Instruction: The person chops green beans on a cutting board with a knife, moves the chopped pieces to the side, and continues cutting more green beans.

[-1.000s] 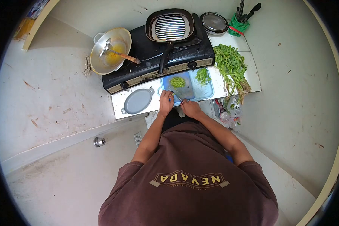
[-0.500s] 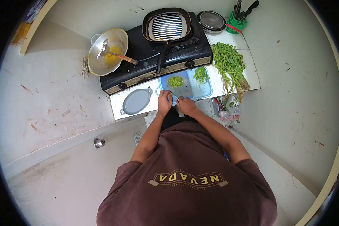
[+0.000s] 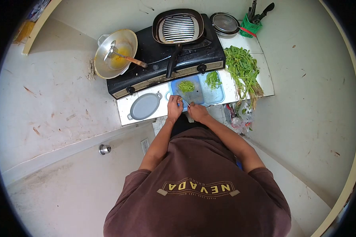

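Note:
My right hand (image 3: 198, 112) is closed round the handle of a knife (image 3: 185, 101), whose blade points up and left over the near edge of a blue cutting board (image 3: 221, 94). Facing it, my left hand (image 3: 174, 107) has its fingers bent together around a small pale-brown piece (image 3: 180, 99), too small to name, right beside the blade. A pile of finely chopped greens (image 3: 186, 86) lies on the board beyond the knife. Some whole green leaves (image 3: 213, 80) rest on the board's right half.
Left of the board lies a grey oval plate (image 3: 145, 106). Behind is a black stove (image 3: 148, 47) bearing a grill pan (image 3: 178, 26) and a wok (image 3: 103, 69) with a ladle (image 3: 127, 58). Leafy greens (image 3: 242, 67), a strainer (image 3: 225, 22) and a green knife basket (image 3: 250, 27) stand right.
The view has shifted slightly, so the whole scene sits a little further right. The knife blade has moved a little between my hands; both hands stay at the board's near edge.

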`<state>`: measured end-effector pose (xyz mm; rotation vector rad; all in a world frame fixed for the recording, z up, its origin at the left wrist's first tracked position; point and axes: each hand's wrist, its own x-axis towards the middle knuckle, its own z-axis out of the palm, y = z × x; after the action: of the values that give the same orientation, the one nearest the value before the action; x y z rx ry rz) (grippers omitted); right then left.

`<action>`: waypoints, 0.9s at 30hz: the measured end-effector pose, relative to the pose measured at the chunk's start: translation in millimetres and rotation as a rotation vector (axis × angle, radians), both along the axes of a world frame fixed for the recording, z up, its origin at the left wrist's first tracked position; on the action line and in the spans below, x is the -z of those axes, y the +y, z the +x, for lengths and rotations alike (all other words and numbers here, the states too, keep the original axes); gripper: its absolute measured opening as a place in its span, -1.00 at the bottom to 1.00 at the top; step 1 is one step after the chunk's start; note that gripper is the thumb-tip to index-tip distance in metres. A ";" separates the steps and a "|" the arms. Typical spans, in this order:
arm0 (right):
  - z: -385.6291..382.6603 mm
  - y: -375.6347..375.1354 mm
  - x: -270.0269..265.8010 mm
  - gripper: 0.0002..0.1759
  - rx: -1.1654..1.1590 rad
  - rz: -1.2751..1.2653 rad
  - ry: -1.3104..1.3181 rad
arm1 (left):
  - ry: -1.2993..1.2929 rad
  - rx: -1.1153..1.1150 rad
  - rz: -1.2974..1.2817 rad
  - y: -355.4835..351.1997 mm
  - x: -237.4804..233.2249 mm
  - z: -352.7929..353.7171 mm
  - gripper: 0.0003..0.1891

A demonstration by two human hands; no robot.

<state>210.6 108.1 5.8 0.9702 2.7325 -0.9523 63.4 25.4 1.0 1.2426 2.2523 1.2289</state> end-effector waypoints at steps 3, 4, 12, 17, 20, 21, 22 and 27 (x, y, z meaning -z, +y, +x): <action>14.5 2.7 -7.2 -0.54 -0.027 -0.032 -0.029 | -0.013 0.013 0.018 -1.0 6.2 -0.1 -0.85; 17.8 3.9 -8.4 -0.53 -0.043 -0.043 -0.037 | -0.011 0.020 0.027 -1.1 5.4 -0.5 -0.85; 13.3 4.4 -7.9 -0.55 -0.041 -0.047 -0.001 | 0.006 0.017 -0.006 -1.4 2.7 -2.9 -0.89; 17.1 2.5 -4.7 -0.55 -0.060 -0.043 0.018 | -0.005 0.016 -0.023 -2.3 -2.3 -1.8 -0.90; 12.4 1.5 -7.9 -0.55 -0.046 -0.047 0.002 | -0.019 0.004 0.018 -2.1 2.6 -1.3 -0.87; 8.7 0.6 -7.0 -0.54 -0.031 -0.048 0.000 | -0.014 0.001 0.024 -1.8 1.6 -0.6 -0.88; 5.6 0.4 -6.2 -0.54 -0.015 -0.047 -0.003 | -0.008 -0.001 0.031 -1.1 0.6 -0.4 -0.88; 2.1 1.0 -3.4 -0.54 -0.023 -0.036 0.010 | -0.012 -0.016 0.055 -0.8 -0.2 2.2 -0.89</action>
<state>212.7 109.1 9.1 0.9292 2.7191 -1.0013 65.6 24.6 1.2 1.2355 2.2382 1.3083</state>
